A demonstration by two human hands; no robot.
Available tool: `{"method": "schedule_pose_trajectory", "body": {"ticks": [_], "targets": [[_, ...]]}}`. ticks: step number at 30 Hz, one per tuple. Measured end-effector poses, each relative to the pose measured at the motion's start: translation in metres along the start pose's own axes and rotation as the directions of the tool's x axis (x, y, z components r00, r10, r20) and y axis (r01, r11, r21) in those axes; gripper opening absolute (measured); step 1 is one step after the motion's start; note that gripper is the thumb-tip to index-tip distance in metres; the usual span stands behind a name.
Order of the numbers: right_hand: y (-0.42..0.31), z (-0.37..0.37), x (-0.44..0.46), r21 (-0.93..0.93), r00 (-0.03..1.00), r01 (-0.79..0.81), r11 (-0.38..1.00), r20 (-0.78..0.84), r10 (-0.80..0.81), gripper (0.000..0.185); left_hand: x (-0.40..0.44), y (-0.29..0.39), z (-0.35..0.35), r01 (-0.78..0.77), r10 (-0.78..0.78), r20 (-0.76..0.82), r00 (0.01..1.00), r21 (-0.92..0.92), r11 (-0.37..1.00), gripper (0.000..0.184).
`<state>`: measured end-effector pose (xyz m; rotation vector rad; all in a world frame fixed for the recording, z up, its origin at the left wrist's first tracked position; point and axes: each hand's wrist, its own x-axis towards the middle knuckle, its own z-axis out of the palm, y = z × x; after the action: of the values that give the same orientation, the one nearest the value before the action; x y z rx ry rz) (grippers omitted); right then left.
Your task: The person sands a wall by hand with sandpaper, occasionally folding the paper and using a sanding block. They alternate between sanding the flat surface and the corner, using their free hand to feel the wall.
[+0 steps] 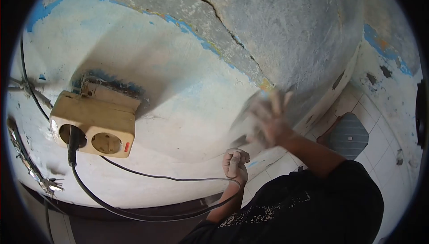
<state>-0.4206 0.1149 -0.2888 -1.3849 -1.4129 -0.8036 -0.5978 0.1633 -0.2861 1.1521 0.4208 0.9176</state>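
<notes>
My right hand (270, 121) is raised against the patched wall (286, 33), near the lower end of a long crack; it is blurred by motion, but its fingers look spread. Below and to its left, my left hand (235, 163) is closed with the fingers curled in and dusty; whatever it may hold is hidden. A black cable (178, 218) passes across the left wrist. Grey bare plaster meets white paint along a blue, flaking edge (203, 44).
A yellowed socket box (94, 123) with a black plug (73, 145) juts from the wall at the left. Keys (53, 184) hang at the lower left. At the right are floor tiles (371, 121) and a grey ribbed plate (351, 134).
</notes>
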Motion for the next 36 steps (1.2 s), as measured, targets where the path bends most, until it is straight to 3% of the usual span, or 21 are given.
{"method": "schedule_pose_trajectory", "body": {"ticks": [6, 7, 8, 9, 10, 11, 12, 13, 14, 15, 16, 17, 19, 20, 22, 23, 26, 27, 30, 33, 36], "targets": [[-0.014, -0.006, 0.0, 0.02, 0.994, -0.106, 0.994, 0.036, 0.105, 0.069, 0.001, 0.0, -0.014, 0.017, -0.016, 0.011, 1.0, -0.028, 0.999, 0.009], [-0.017, -0.002, -0.011, 0.001, 0.981, -0.128, 0.992, 0.15, 0.126, 0.065, 0.002, 0.0, -0.012, 0.024, -0.023, 0.028, 0.999, -0.028, 0.999, 0.009], [-0.007, 0.005, -0.018, -0.012, 0.981, -0.132, 0.991, 0.144, 0.132, 0.065, 0.002, 0.002, -0.006, 0.013, -0.015, 0.028, 0.999, 0.058, 0.998, 0.01], [0.009, 0.011, -0.021, 0.033, 0.92, -0.39, 0.92, -0.027, 0.391, 0.066, 0.002, 0.005, -0.001, 0.0, -0.004, 0.022, 1.0, 0.143, 0.99, 0.013], [0.022, 0.016, -0.023, 0.125, 0.766, -0.605, 0.786, -0.176, 0.618, 0.068, 0.002, 0.006, 0.002, 0.0, -0.003, 0.022, 1.0, 0.14, 0.99, 0.013], [0.024, 0.013, -0.012, 0.35, 0.678, -0.603, 0.717, -0.25, 0.692, 0.072, 0.002, 0.008, 0.004, -0.026, 0.024, 0.015, 1.0, 0.161, 0.987, 0.012], [0.016, 0.007, -0.009, 0.349, 0.681, -0.603, 0.717, -0.243, 0.691, 0.072, 0.0, 0.008, 0.006, -0.051, 0.05, 0.008, 0.999, 0.183, 0.982, 0.012], [0.001, 0.001, -0.01, 0.159, 0.898, -0.409, 0.899, -0.103, 0.427, 0.069, -0.002, 0.006, 0.006, -0.045, 0.045, 0.006, 0.999, 0.184, 0.982, 0.012], [-0.009, -0.005, -0.01, 0.009, 0.987, -0.135, 0.991, 0.094, 0.133, 0.067, -0.002, 0.004, 0.005, 0.022, -0.019, -0.02, 1.0, 0.151, 0.988, 0.012], [-0.011, -0.01, -0.008, 0.02, 0.99, -0.079, 0.997, 0.122, 0.076, 0.071, 0.0, 0.001, 0.006, 0.085, -0.081, -0.038, 0.996, 0.112, 0.99, 0.012], [-0.002, -0.007, -0.012, 0.011, 0.99, -0.081, 0.997, 0.117, 0.079, 0.071, 0.0, 0.0, 0.007, 0.085, -0.083, -0.028, 0.996, 0.113, 0.99, 0.012], [0.014, 0.002, -0.021, 0.006, 0.956, -0.293, 0.956, -0.003, 0.293, 0.071, 0.0, -0.001, 0.007, 0.076, -0.081, 0.023, 0.996, 0.148, 0.986, 0.012], [0.041, 0.0, -0.015, 0.158, 0.745, -0.619, 0.769, -0.194, 0.639, 0.07, 0.0, 0.001, 0.01, 0.063, -0.079, 0.083, 0.993, 0.18, 0.982, 0.011], [0.037, -0.003, -0.012, 0.164, 0.751, -0.611, 0.774, -0.189, 0.633, 0.07, 0.001, 0.0, 0.012, 0.055, -0.069, 0.076, 0.995, 0.177, 0.983, 0.011], [0.021, -0.011, -0.013, 0.024, 0.888, -0.454, 0.891, 0.087, 0.451, 0.067, 0.001, 0.0, 0.017, 0.157, -0.163, 0.017, 0.986, 0.179, 0.971, 0.012], [0.021, -0.014, -0.014, -0.001, 0.968, -0.21, 0.978, 0.141, 0.208, 0.063, 0.0, -0.002, 0.016, 0.161, -0.168, 0.024, 0.985, 0.186, 0.969, 0.012], [0.062, -0.028, 0.002, -0.099, 0.926, -0.372, 0.923, 0.027, 0.376, 0.061, 0.004, -0.009, 0.022, 0.157, -0.167, 0.105, 0.98, 0.091, 0.983, 0.01], [0.077, -0.037, 0.024, -0.009, 0.862, -0.492, 0.87, -0.143, 0.486, 0.062, 0.004, -0.006, 0.031, 0.147, -0.166, 0.105, 0.98, 0.165, 0.975, 0.01], [0.093, -0.058, 0.056, -0.086, 0.84, -0.537, 0.839, -0.145, 0.523, 0.064, 0.006, -0.011, 0.041, 0.141, -0.165, 0.12, 0.979, 0.186, 0.972, 0.011], [0.079, -0.035, 0.002, -0.053, 0.939, -0.312, 0.949, 0.133, 0.316, 0.056, 0.006, -0.018, 0.043, 0.141, -0.168, 0.158, 0.973, 0.167, 0.976, 0.012], [0.082, -0.015, -0.047, -0.072, 0.946, -0.262, 0.962, 0.18, 0.271, 0.051, 0.01, -0.018, 0.052, 0.095, -0.118, 0.125, 0.985, 0.174, 0.98, 0.013]]}}
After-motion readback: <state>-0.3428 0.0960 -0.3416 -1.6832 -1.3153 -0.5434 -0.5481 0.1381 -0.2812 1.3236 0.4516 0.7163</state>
